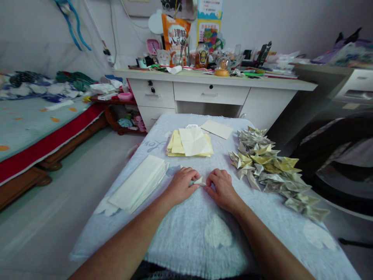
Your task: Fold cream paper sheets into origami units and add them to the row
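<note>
Pale folded paper (199,181) pinched between left hand (181,185); right hand (222,188)

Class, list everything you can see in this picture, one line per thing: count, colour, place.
small folded paper piece: one, pale, pinched between both hands
yellow sheet stack: one, yellow and cream, table centre
single sheet: one, cream, behind the stack
white paper pile: one, white, table left
folded pieces: many, gold-grey, heaped table right
towel cover: one, pale blue, over table
desk: one, white, cluttered, behind
bed: one, left
left hand: on piece
right hand: on piece
</note>
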Motion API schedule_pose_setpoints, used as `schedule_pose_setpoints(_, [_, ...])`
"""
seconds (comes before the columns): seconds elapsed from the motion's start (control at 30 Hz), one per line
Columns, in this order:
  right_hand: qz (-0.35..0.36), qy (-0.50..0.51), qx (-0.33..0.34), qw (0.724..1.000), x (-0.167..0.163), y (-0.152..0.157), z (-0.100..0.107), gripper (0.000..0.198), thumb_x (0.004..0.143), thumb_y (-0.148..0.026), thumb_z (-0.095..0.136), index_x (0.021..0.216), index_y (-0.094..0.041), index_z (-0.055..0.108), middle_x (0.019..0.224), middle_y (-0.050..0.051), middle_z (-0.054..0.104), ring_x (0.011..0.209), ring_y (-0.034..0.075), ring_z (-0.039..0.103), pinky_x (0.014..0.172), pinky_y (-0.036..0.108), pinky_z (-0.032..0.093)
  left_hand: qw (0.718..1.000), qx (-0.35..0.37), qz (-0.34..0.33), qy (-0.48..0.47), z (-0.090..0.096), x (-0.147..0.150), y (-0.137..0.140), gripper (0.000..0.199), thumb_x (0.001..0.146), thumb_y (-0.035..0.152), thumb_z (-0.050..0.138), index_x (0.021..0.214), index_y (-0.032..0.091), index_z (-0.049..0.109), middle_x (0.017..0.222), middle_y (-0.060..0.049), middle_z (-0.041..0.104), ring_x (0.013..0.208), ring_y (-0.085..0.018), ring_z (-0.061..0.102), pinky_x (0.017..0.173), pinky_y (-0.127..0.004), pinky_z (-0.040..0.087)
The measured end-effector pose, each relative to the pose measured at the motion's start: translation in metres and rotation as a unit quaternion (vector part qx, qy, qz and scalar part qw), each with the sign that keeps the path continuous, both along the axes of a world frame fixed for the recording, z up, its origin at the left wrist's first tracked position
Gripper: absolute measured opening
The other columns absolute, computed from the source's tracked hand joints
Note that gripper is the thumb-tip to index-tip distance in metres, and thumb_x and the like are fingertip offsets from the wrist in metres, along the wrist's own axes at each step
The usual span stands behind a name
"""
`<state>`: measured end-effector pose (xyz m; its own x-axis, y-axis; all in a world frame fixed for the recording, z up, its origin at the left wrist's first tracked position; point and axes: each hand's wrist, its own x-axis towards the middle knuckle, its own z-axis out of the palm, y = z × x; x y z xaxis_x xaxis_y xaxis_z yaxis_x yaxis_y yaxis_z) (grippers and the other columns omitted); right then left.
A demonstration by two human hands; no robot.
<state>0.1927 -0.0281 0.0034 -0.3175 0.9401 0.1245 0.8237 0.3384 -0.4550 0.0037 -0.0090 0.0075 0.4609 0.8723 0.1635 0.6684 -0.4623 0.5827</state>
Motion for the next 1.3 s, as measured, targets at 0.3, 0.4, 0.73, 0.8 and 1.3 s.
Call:
schedule_pose_setpoints(0.3, [0.005,0.014,0.006,1.0,0.0,0.0,-0.001,0.006,0.08,-0.024,0.067,0.082,-0.022,0.061,0.095,0.003,0.054,0.093,0.02,0.044,0.08,0.033,0.03,1.0,0.01,-0.022,-0.002,-0.003,0.0,0.001,0.008,0.077,0.016,0.062,0.084,0.019,0.061,0.085,-0.002,0.062,0.087,-0.018,0.055,0.08,-0.03,0.04])
schedule_pose_setpoints(0.4, [0.008,0.021,0.004,1.0,0.001,0.001,-0.002,0.006,0.08,-0.025,0.067,0.082,-0.022,0.062,0.096,0.003,0.055,0.094,0.02,0.044,0.081,0.033,0.03,0.999,0.015,-0.028,-0.003,-0.004,-0.001,0.001,0.001,0.079,0.018,0.063,0.079,0.019,0.063,0.085,-0.002,0.061,0.088,-0.018,0.055,0.083,-0.031,0.039])
schedule_pose_setpoints(0.73, [0.0,0.031,0.006,1.0,0.001,0.001,-0.002,0.01,0.087,-0.029,0.059,0.082,-0.021,0.064,0.093,0.003,0.056,0.093,0.02,0.046,0.081,0.034,0.03,1.0,0.02,0.0,0.004,-0.005,0.004,0.002,0.014,0.083,0.019,0.056,0.072,0.018,0.065,0.083,-0.002,0.06,0.087,-0.017,0.054,0.085,-0.032,0.038])
schedule_pose_setpoints(0.8, [-0.009,0.027,0.004,1.0,0.0,0.001,-0.001,0.013,0.088,-0.028,0.057,0.081,-0.021,0.064,0.093,0.004,0.057,0.092,0.02,0.046,0.08,0.034,0.03,1.0,0.021,0.014,0.017,-0.007,0.005,0.003,0.015,0.084,0.021,0.055,0.073,0.019,0.065,0.084,-0.002,0.06,0.087,-0.017,0.054,0.085,-0.033,0.038])
schedule_pose_setpoints(1.3, [-0.061,-0.008,0.005,0.998,-0.005,0.003,-0.002,0.019,0.088,-0.031,0.057,0.074,-0.019,0.062,0.09,0.004,0.057,0.091,0.02,0.046,0.077,0.033,0.03,0.994,0.018,0.053,0.097,-0.006,0.008,-0.002,0.015,0.086,0.03,0.054,0.077,0.02,0.06,0.091,-0.003,0.055,0.092,-0.02,0.049,0.079,-0.033,0.036])
